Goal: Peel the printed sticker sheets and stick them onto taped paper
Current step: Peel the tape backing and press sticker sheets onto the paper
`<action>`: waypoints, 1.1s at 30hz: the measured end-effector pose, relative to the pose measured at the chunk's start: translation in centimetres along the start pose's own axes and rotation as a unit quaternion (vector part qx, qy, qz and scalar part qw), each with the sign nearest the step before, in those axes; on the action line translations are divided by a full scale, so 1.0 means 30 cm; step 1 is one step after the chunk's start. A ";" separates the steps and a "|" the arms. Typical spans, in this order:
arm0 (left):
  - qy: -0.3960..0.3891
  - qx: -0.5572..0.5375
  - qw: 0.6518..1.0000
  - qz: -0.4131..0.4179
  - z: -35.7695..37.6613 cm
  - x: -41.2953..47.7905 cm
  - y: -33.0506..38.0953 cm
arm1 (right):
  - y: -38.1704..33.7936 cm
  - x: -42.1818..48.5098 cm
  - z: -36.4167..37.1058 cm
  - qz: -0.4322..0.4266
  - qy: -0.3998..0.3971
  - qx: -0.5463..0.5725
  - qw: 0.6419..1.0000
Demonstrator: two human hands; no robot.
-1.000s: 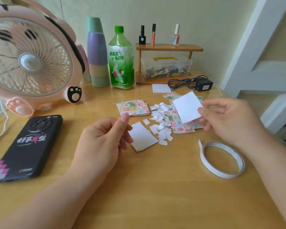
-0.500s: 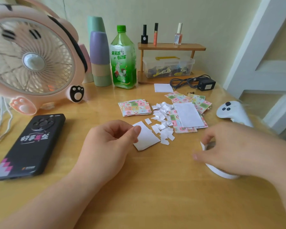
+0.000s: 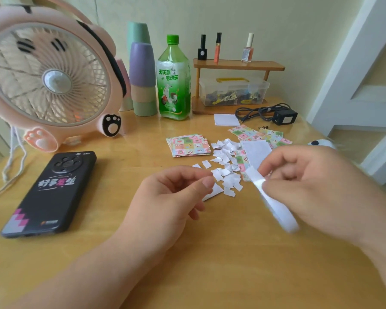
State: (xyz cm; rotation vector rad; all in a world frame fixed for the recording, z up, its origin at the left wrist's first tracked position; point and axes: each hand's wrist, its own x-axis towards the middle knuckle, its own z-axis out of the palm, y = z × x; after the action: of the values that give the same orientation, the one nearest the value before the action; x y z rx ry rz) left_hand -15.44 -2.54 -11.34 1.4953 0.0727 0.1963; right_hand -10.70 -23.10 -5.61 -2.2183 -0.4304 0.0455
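Note:
My right hand [image 3: 316, 186] grips a white roll of double-sided tape [image 3: 279, 210], lifted off the wooden table [image 3: 210, 264] and blurred, with its loose end [image 3: 253, 173] sticking up. My left hand [image 3: 169, 195] is curled with thumb against forefinger over a small white paper [image 3: 215, 191], which is mostly hidden beneath it. A stack of printed sticker sheets [image 3: 188, 144] lies behind. More sticker sheets [image 3: 245, 132] lie to the right, with a white paper [image 3: 256, 150] on top of them. Several torn white backing scraps [image 3: 225, 166] are strewn between.
A pink fan [image 3: 47, 81] and a black phone [image 3: 51, 192] occupy the left. Stacked cups [image 3: 143, 79], a green bottle [image 3: 174, 79], a wooden shelf [image 3: 239, 65] over a plastic box [image 3: 232, 91], a black adapter with cable [image 3: 284, 117] and another white paper [image 3: 226, 119] stand at the back.
My right hand set its white paper on the sticker pile, reached down to the tape roll and has lifted it toward my left hand. My left hand stayed at the small paper.

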 end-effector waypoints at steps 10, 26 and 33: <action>-0.051 -0.157 0.986 0.010 0.013 -0.012 0.004 | -0.020 -0.044 0.144 -0.014 -0.067 0.265 0.962; -0.027 -0.139 0.989 0.052 0.024 -0.010 -0.018 | -0.042 -0.060 0.196 0.055 -0.062 0.392 0.916; -0.040 -0.162 0.985 0.037 0.027 -0.006 -0.016 | -0.047 -0.064 0.202 0.023 -0.028 0.436 0.899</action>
State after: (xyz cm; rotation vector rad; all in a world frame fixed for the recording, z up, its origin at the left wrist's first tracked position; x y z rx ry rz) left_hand -15.44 -3.39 -11.77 1.1795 -0.0776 0.1983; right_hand -14.01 -18.34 -8.61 -1.3377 -0.3003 0.2738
